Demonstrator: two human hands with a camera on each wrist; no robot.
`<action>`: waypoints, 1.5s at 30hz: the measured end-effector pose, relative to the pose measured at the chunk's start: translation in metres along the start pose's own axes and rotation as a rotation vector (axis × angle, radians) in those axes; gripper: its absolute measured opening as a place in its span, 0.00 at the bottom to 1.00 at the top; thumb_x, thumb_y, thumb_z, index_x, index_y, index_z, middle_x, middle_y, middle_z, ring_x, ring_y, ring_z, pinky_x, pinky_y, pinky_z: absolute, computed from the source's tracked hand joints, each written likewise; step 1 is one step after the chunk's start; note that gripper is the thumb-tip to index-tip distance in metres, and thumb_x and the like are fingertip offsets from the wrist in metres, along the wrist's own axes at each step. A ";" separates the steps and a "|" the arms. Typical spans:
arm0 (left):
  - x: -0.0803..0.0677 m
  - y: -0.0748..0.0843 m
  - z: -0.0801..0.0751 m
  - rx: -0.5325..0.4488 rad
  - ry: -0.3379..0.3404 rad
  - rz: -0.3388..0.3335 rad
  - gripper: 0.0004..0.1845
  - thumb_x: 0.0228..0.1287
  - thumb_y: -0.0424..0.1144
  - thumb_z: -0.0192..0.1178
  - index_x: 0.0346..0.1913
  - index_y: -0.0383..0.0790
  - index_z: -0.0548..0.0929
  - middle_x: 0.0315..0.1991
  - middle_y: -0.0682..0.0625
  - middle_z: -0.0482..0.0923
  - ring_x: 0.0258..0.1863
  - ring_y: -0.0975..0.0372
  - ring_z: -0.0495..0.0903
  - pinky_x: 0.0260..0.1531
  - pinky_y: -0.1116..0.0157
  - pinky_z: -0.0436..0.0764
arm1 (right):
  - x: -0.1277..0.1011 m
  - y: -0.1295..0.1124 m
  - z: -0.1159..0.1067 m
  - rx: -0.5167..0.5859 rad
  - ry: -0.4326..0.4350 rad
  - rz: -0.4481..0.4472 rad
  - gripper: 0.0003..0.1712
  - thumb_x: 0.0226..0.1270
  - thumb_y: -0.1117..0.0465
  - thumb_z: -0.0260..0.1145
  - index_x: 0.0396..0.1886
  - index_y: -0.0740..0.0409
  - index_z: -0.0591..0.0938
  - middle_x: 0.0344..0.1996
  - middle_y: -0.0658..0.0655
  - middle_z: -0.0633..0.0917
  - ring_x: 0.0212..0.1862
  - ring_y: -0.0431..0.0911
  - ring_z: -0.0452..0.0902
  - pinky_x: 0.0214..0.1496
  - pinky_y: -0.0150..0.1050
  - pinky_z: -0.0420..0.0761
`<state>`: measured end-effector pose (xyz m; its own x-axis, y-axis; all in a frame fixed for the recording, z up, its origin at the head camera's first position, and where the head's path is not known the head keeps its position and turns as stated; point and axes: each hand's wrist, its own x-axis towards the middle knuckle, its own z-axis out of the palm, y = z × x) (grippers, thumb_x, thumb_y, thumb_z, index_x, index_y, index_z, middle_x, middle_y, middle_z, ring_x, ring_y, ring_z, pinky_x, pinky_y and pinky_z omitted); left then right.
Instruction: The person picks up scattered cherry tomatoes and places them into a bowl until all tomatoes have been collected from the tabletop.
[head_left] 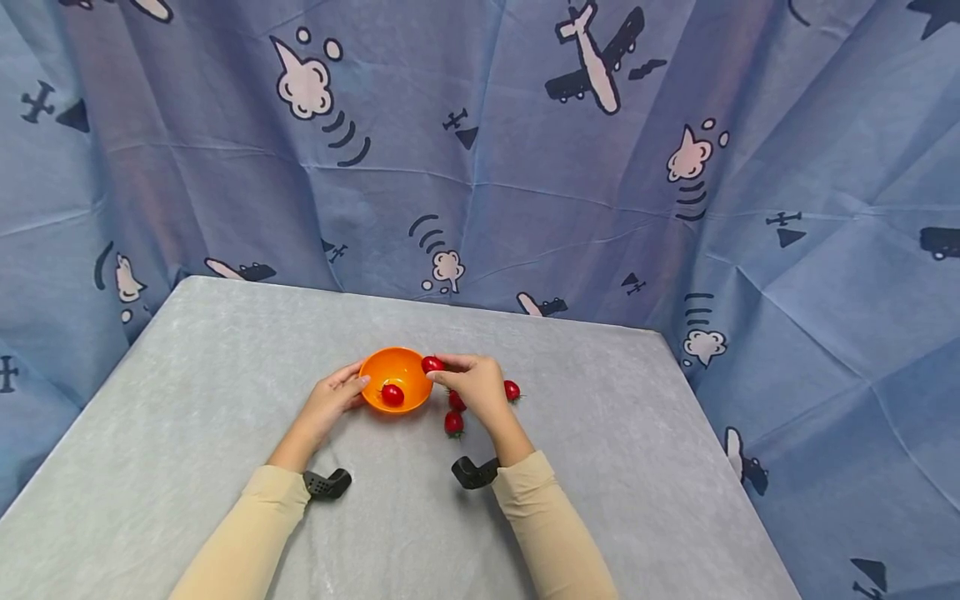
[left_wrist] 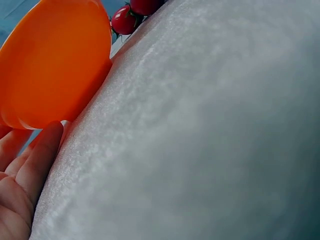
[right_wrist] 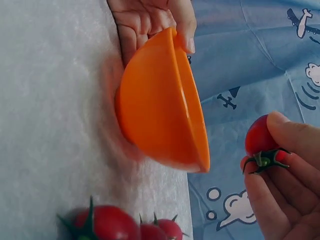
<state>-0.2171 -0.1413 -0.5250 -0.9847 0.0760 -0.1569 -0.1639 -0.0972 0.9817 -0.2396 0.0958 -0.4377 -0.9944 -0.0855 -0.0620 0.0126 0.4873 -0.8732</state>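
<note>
An orange bowl stands on the table with a red cherry tomato in it. My left hand holds the bowl by its left side, thumb at the rim and fingers against the outer wall. At the bowl's right rim, my right hand pinches another cherry tomato between thumb and fingers. Its green stem end shows in the right wrist view. Near and partly behind this hand, several loose tomatoes lie on the table.
A pale cloth covers the table. Behind it and along the sides hangs a blue curtain with airplane prints. Each wrist carries a black device.
</note>
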 end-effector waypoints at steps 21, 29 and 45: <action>-0.002 0.001 0.001 0.019 0.008 0.000 0.29 0.75 0.39 0.53 0.74 0.32 0.63 0.72 0.36 0.65 0.42 0.80 0.80 0.46 0.77 0.80 | 0.010 -0.011 0.021 -0.014 -0.054 0.027 0.17 0.52 0.53 0.80 0.44 0.48 0.91 0.42 0.55 0.91 0.22 0.43 0.69 0.22 0.30 0.69; -0.002 0.000 0.000 0.020 0.010 0.000 0.29 0.75 0.39 0.53 0.74 0.33 0.63 0.72 0.36 0.65 0.42 0.80 0.80 0.46 0.78 0.80 | 0.014 -0.013 0.030 -0.014 -0.073 -0.019 0.18 0.54 0.55 0.79 0.45 0.49 0.91 0.46 0.53 0.90 0.56 0.50 0.82 0.59 0.45 0.82; 0.000 -0.001 0.000 -0.001 -0.008 0.020 0.29 0.75 0.38 0.52 0.74 0.31 0.62 0.72 0.33 0.65 0.42 0.79 0.80 0.46 0.77 0.80 | 0.020 -0.008 0.050 -0.052 -0.069 -0.038 0.17 0.53 0.58 0.80 0.45 0.54 0.91 0.47 0.58 0.90 0.52 0.50 0.84 0.50 0.38 0.86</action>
<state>-0.2171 -0.1414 -0.5264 -0.9873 0.0817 -0.1365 -0.1444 -0.0996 0.9845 -0.2545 0.0468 -0.4566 -0.9845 -0.1630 -0.0642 -0.0318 0.5268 -0.8494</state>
